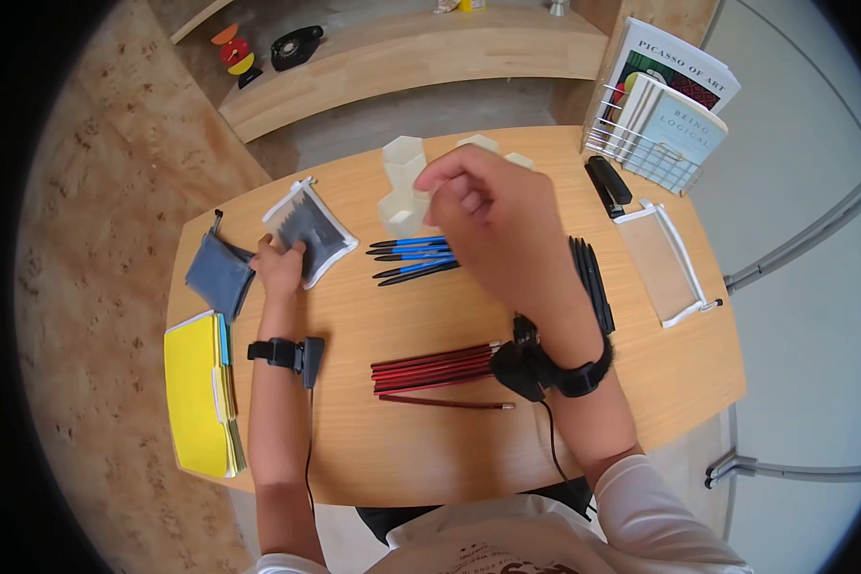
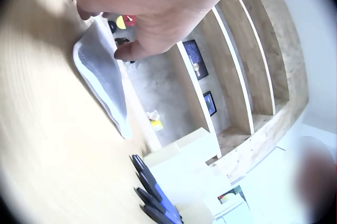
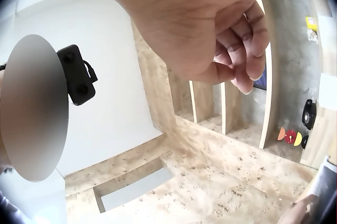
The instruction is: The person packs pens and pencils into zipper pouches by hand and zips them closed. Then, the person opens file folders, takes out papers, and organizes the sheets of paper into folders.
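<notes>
The white-edged pouch (image 1: 313, 228) is laid in the upper left of the head view, near the blue pouch (image 1: 218, 275); its lower-left side is reached over by the left hand (image 1: 279, 271), whose fingers are spread and released, though whether the pouch is touched cannot be told. The fingers of the right hand (image 1: 507, 225), raised near the centre of the frame, are loosely curled, with nothing seen in them. The pouch is judged light, soft and floppy, perhaps a little slippery and hardly fragile; a hold would best be taken by pinching the firmer-looking white border near a corner. At the upper right, "PICASSO OF ART" can be read on the rear book (image 1: 677, 65) and "BEING LOGICAL" on the front book (image 1: 681, 132); the lettering on the shirt (image 1: 507, 536), bottom centre, cannot be made out
</notes>
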`<action>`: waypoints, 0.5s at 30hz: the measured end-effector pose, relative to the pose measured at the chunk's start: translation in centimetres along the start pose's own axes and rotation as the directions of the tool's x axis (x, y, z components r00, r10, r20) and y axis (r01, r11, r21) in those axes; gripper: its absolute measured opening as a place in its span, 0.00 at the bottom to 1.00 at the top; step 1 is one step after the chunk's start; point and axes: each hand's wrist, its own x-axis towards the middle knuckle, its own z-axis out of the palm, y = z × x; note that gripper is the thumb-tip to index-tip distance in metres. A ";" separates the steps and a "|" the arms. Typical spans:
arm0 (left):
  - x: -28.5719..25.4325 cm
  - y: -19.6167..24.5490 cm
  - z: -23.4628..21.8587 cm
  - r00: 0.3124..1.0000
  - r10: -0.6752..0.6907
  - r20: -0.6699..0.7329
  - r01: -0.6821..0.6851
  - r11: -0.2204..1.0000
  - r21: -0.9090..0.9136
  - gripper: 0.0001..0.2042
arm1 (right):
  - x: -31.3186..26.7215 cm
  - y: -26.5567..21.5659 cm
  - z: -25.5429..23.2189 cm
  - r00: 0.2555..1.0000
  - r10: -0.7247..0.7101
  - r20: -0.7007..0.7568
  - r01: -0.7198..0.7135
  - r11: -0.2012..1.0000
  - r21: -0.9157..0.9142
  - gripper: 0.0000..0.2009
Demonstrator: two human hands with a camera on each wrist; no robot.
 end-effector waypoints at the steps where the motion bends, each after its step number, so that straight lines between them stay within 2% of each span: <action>1: -0.8 -0.1 -0.4 0.996 0.080 0.028 -0.075 0.984 -0.164 0.33 | 0.0 -0.2 -0.1 1.000 -0.015 -0.019 0.014 0.999 -0.036 0.05; 2: -1.0 -0.8 -1.1 0.987 0.158 0.032 -0.139 0.937 -0.321 0.30 | 0.1 -0.4 -0.4 0.998 -0.027 -0.051 0.024 0.998 -0.060 0.06; 3: -0.4 -3.4 1.6 0.986 0.164 0.028 -0.118 0.810 -0.575 0.20 | 0.0 -0.6 -0.9 0.996 -0.038 -0.079 0.032 0.996 -0.078 0.07; 4: -1.6 -2.8 -0.1 0.976 0.108 0.190 0.084 0.617 -0.783 0.15 | -0.1 -1.1 -1.4 0.991 0.047 -0.122 -0.040 0.998 0.055 0.05; 5: -3.4 -0.9 -1.8 0.931 0.109 0.349 0.292 0.353 -0.889 0.11 | -0.1 -0.9 -2.3 0.984 0.008 -0.180 -0.006 1.000 0.012 0.07; 6: -4.5 -0.2 -3.2 0.938 0.089 0.334 0.285 0.349 -0.893 0.11 | -0.2 -1.7 -3.7 0.970 0.139 -0.198 -0.126 0.989 0.075 0.07; 7: -5.6 0.3 -4.2 0.895 0.128 0.427 0.402 0.182 -0.897 0.09 | -0.2 -0.6 -5.2 0.960 0.145 -0.240 -0.129 0.988 0.079 0.09; 8: -6.1 0.4 -4.8 0.841 0.191 0.506 0.513 0.012 -0.858 0.08 | -0.2 -0.2 -6.9 0.935 0.239 -0.261 -0.249 0.969 -0.006 0.08; 9: -6.2 0.1 -5.2 0.845 0.186 0.501 0.511 -0.004 -0.860 0.08 | -0.1 0.9 -8.7 0.924 0.292 -0.249 -0.330 0.935 -0.127 0.08; 10: -6.6 -0.4 -5.3 0.847 0.223 0.482 0.509 -0.082 -0.857 0.07 | -0.3 2.7 -10.7 0.905 0.347 -0.247 -0.406 0.878 -0.254 0.09; 11: -7.0 -1.0 -5.1 0.847 0.259 0.465 0.512 -0.158 -0.844 0.07 | -1.1 5.5 -13.3 0.907 0.339 -0.251 -0.421 0.769 -0.482 0.12; 12: -6.8 -2.0 -4.6 0.827 0.310 0.469 0.541 -0.208 -0.815 0.07 | -2.1 9.0 -16.3 0.911 0.325 -0.255 -0.408 0.611 -0.678 0.16; 13: -6.9 -1.9 -4.4 0.832 0.302 0.466 0.538 -0.233 -0.810 0.07 | -3.5 12.3 -19.6 0.891 0.340 -0.300 -0.438 0.478 -0.761 0.20; 15: -6.9 -1.6 -4.9 0.806 0.334 0.489 0.566 -0.189 -0.803 0.07 | -6.9 17.2 -25.1 0.839 0.377 -0.392 -0.484 0.189 -0.854 0.28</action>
